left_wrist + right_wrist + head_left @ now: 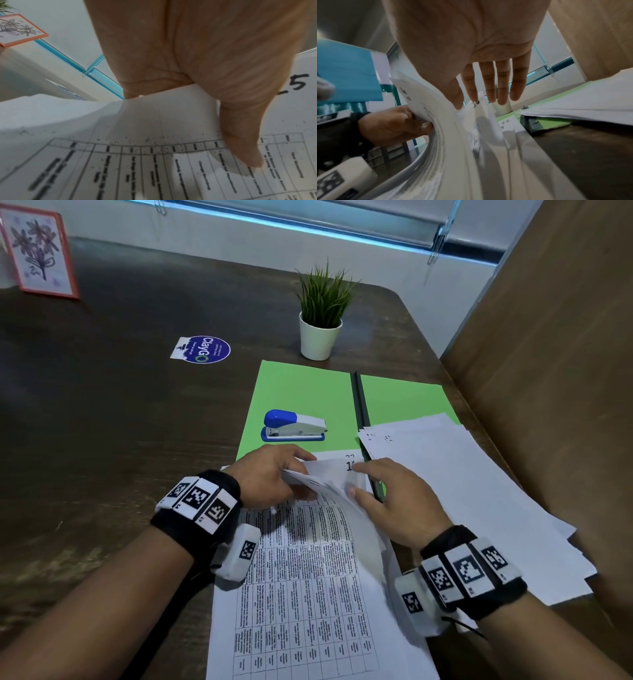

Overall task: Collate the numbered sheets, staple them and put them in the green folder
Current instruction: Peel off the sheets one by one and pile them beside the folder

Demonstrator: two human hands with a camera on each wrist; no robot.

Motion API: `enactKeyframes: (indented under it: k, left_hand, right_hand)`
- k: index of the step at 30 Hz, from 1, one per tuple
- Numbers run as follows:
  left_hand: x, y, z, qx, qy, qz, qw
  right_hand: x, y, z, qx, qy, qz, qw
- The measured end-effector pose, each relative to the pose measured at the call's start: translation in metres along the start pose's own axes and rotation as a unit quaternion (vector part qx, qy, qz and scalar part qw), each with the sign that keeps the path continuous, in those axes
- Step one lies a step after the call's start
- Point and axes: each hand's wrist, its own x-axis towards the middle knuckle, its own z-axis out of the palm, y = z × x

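A stack of printed, hand-numbered sheets (301, 583) lies in front of me, its far end reaching onto the open green folder (301, 392). My left hand (274, 474) grips the bent-up far corners of several sheets (426, 108), thumb on the printed side (243, 148). My right hand (383, 494) has straight fingers (488, 86) and touches the lifted sheets' edge with its thumb. Written numbers show at the sheet corners (349, 465). A blue and white stapler (294, 426) sits on the folder's left half.
A second, loose pile of white sheets (462, 491) covers the folder's right half and hangs past the table edge. A small potted plant (320, 316) stands behind the folder. A round sticker (205, 349), a framed flower picture (37, 251) and a brown partition (555, 371) surround the dark table.
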Motion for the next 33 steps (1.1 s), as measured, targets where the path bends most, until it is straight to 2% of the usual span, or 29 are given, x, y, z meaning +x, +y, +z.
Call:
enactKeyframes:
  k: [9, 22, 27, 33]
  left_hand:
    - [0.0, -0.002, 0.0, 0.021, -0.003, 0.006, 1.0]
    - [0.0, -0.002, 0.0, 0.014, 0.0, -0.006, 1.0]
    - [0.001, -0.003, 0.0, 0.008, -0.006, 0.002, 1.0]
    - [0.0, -0.001, 0.0, 0.005, -0.008, 0.005, 1.0]
  right_hand:
    - [0.006, 0.0, 0.0, -0.06, -0.003, -0.023, 0.998]
    - [-0.005, -0.008, 0.008, -0.1, 0.122, -0.135, 0.978]
    - [-0.006, -0.009, 0.013, -0.056, 0.154, -0.094, 0.982]
    - [-0.002, -0.004, 0.022, 0.078, 0.125, -0.033, 0.988]
